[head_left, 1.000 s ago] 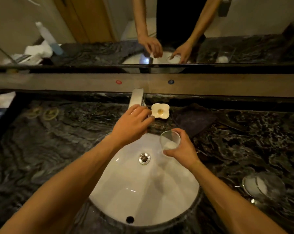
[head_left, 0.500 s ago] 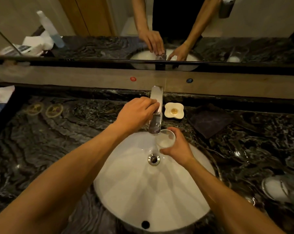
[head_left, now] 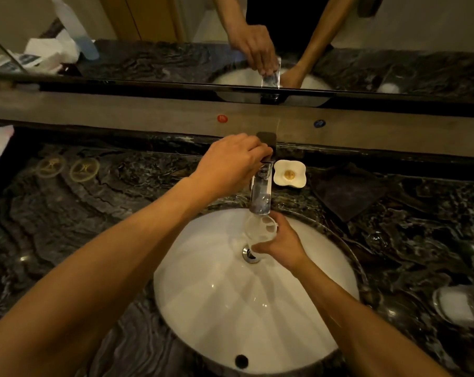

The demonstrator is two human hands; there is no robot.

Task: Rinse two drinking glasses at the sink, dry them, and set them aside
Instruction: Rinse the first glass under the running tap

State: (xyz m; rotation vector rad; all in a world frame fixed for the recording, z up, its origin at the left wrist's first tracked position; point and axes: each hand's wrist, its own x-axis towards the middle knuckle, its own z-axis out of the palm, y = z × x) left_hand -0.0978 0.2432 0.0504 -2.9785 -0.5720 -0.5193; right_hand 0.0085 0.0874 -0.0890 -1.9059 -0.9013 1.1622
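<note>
My right hand (head_left: 280, 244) holds a clear drinking glass (head_left: 259, 229) upright over the white oval sink (head_left: 230, 308), its mouth directly under the spout of the chrome faucet (head_left: 261, 193). My left hand (head_left: 231, 163) is closed over the faucet's lever at the top. I cannot tell whether water is running. A second clear glass (head_left: 459, 306) rests on the dark marble counter (head_left: 94, 213) at the far right, partly blurred.
A small white flower-shaped dish (head_left: 289, 174) sits right of the faucet, with a dark folded cloth (head_left: 347, 190) beyond it. Two round coasters (head_left: 67, 167) lie at back left. A mirror above the ledge reflects my arms. The drain (head_left: 249, 253) is just beneath the glass.
My left hand moved from beside the faucet onto its lever. My right hand brought the glass from right of the drain to under the spout.
</note>
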